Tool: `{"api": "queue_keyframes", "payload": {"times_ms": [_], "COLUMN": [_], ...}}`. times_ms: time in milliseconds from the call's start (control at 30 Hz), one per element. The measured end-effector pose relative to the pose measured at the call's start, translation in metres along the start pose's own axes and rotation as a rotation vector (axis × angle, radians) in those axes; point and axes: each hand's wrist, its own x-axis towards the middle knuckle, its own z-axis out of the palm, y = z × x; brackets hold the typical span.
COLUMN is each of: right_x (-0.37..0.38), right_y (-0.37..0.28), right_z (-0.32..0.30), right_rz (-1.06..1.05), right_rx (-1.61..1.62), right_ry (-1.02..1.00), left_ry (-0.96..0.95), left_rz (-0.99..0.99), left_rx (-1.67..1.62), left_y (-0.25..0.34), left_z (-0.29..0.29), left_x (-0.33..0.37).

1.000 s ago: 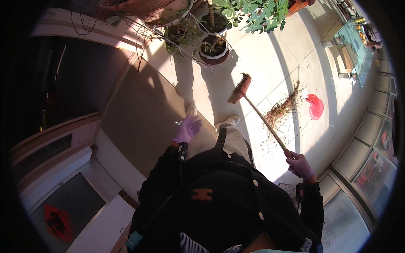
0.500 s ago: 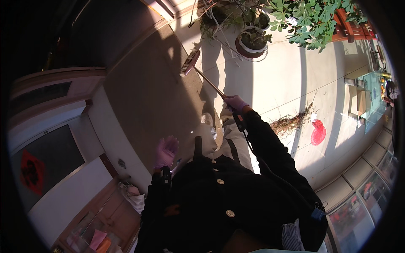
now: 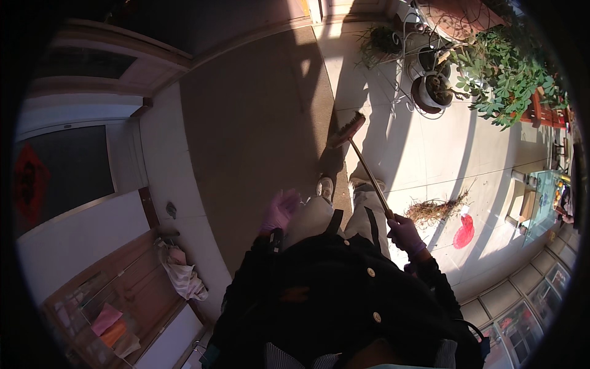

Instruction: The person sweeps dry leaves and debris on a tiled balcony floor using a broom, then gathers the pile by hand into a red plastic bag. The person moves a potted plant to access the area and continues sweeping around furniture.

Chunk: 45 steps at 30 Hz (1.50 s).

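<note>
Broom move: compared with half a second earlier, the broom had come closer to the shoes, and the right hand had drawn back from ahead of the feet to the person's right side.
Right hand grip: its fingers were wrapped round the upper handle, with no second hand on it.
Left hand: the left hand hung free before the trousers, fingers loosely spread, nothing visible in it.
Broom head: it lay ahead of the shoes, where the brown floor met the pale floor; whether the bristles pressed down could not be told.
Pile: the dry pile lay to the right, well apart from the bristles, with a red piece just beyond it.
Shoe risk: a stroke drawn too close could have knocked the shoes.
Pot risk: a wide forward swing could have struck the pot.
Pile risk: a careless sideways sweep, or a step to the right, could have scattered the loose stems.
</note>
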Motion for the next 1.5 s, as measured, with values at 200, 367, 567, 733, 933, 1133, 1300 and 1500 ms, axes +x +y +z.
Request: {"api": "queue_keyframes", "payload": {"times_ms": [200,367,567,733,933,1133,1300,1500], "right_x": [0.156,0.208,0.060,-0.005,-0.069,-0.051,0.053,0.085], "right_y": [-0.085,-0.093,0.025,0.099,0.106,0.098,0.096,0.143], "right_z": [0.142,0.139,0.024,-0.004,-0.017,0.000,0.079,0.104], "right_rz": [-0.178,-0.117,0.162,0.337,0.232,0.136,0.016,-0.096], "right_rx": [-0.105,-0.061,0.117,0.132,-0.032,0.011,-0.121,-0.235], "right_ry": [-0.120,-0.147,0.077,0.396,0.406,-0.067,-0.315,-0.310], "left_ry": [0.072,0.151,0.081,0.118,-0.048,0.081,0.105,0.290], "left_rz": [0.206,0.202,0.108,-0.090,-0.009,0.016,0.107,0.119], "left_rx": [-0.088,-0.052,-0.066,-0.084,-0.113,-0.196,-0.073,-0.057], "left_y": [0.029,0.034,0.026,0.023,0.008,-0.036,-0.101,-0.204], "left_z": [-0.078,-0.130,-0.144,-0.112,-0.107,-0.137,-0.157,-0.169], "left_x": [-0.045,-0.066,-0.033,0.012,0.001,-0.029,-0.077,-0.165]}}
